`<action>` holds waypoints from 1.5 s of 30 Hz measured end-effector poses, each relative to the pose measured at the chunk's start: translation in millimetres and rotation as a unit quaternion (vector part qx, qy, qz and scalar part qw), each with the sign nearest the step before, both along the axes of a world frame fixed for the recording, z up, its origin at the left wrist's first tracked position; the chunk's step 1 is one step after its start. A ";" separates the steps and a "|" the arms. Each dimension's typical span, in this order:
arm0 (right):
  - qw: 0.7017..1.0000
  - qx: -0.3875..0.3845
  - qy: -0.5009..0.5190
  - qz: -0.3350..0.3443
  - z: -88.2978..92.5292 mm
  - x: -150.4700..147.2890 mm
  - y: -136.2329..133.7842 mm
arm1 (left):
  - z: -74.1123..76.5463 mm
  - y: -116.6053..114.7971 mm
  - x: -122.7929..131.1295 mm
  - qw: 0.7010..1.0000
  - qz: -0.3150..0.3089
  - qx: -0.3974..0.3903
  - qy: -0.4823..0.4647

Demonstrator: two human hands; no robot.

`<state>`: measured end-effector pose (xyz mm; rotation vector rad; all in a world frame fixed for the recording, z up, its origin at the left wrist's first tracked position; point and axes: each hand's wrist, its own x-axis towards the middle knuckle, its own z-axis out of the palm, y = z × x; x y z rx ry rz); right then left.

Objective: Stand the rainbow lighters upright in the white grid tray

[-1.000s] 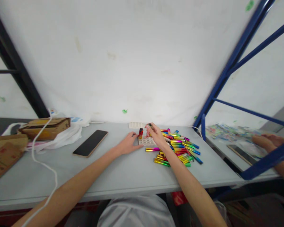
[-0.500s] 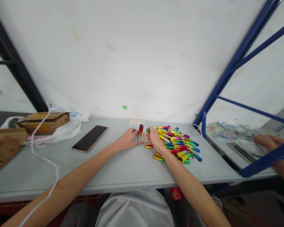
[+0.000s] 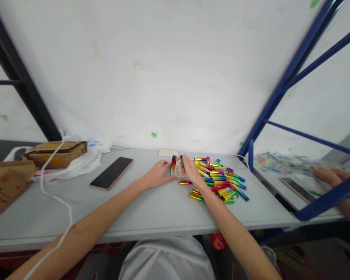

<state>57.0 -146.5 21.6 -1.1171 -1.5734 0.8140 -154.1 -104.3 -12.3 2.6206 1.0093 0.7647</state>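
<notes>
A small pale tray (image 3: pixel 178 171) with rows of holes lies on the desk between my hands. One red lighter (image 3: pixel 174 162) with a dark top stands upright at its back left. My left hand (image 3: pixel 158 174) rests at the tray's left edge, thumb and fingers spread, the fingertips close to the red lighter. Over the tray's right side, my right hand (image 3: pixel 190 169) pinches a green lighter (image 3: pixel 182 160) with a dark top, held nearly upright. Just right of that hand is a loose heap of shiny multicoloured lighters (image 3: pixel 218 179).
A second pale tray (image 3: pixel 168 152) sits by the wall. On the left are a phone (image 3: pixel 112 173), cardboard boxes (image 3: pixel 58 153), a plastic bag (image 3: pixel 84 163) and a hanging white cable (image 3: pixel 56 197). Blue frame bars (image 3: pixel 275 101) rise on the right; beyond them another person's hand (image 3: pixel 326 174) shows.
The green lighter in my right hand has turned more upright and shows more of its length above the tray. My left hand has stayed by the tray; the view has tilted slightly.
</notes>
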 end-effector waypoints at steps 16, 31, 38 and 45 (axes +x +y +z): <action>0.960 0.129 -0.249 -0.022 9.8 10.6 -6.6 | -6.5 3.3 -1.1 1.000 -0.007 0.011 -0.006; 0.900 0.093 -0.424 -0.045 10.6 11.9 -6.7 | -0.3 -0.2 -0.7 1.000 -0.012 0.006 -0.007; 0.891 0.047 -0.428 -0.144 30.2 80.6 2.2 | -1.2 0.3 -1.7 1.000 -0.002 0.008 -0.006; 0.844 -0.061 -0.520 -0.120 37.0 148.1 -3.5 | -1.8 1.7 -1.6 1.000 0.001 0.008 0.002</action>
